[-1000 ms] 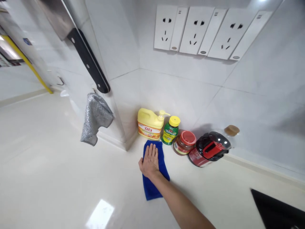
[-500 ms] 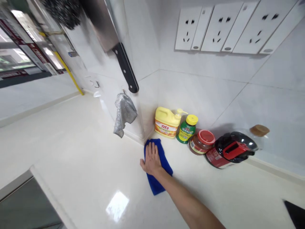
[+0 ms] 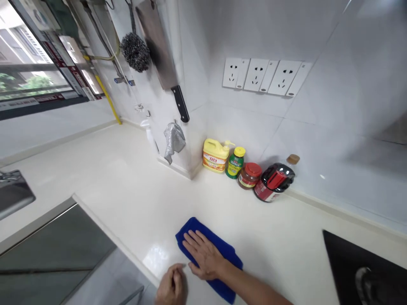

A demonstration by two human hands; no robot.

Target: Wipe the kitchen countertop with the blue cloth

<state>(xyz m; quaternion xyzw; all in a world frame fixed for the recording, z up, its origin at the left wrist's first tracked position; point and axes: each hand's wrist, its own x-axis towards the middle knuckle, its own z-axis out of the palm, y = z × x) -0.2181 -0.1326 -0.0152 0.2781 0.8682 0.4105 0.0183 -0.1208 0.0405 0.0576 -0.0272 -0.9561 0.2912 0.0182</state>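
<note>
A blue cloth (image 3: 227, 250) lies spread on the white countertop (image 3: 152, 182). My right hand (image 3: 205, 256) rests flat on it, palm down, fingers stretched out and pressed against the fabric. Left of the cloth, close to the counter's front edge, is my left hand (image 3: 171, 286). Its fingers are curled into a loose fist, and I see nothing in it. Part of that hand is cut off by the bottom of the view.
Along the wall stand a yellow detergent jug (image 3: 215, 156), a green bottle (image 3: 235, 163), a red-lidded jar (image 3: 250, 175) and a dark red-handled jug (image 3: 274, 182). A cleaver (image 3: 162, 51), steel scrubber (image 3: 135, 51) and grey rag (image 3: 174, 140) hang above. A black hob (image 3: 356, 262) lies right.
My right hand and the blue cloth have come from the wall corner toward the counter's front edge. My left hand has entered at the bottom. The view has shifted and takes in more counter.
</note>
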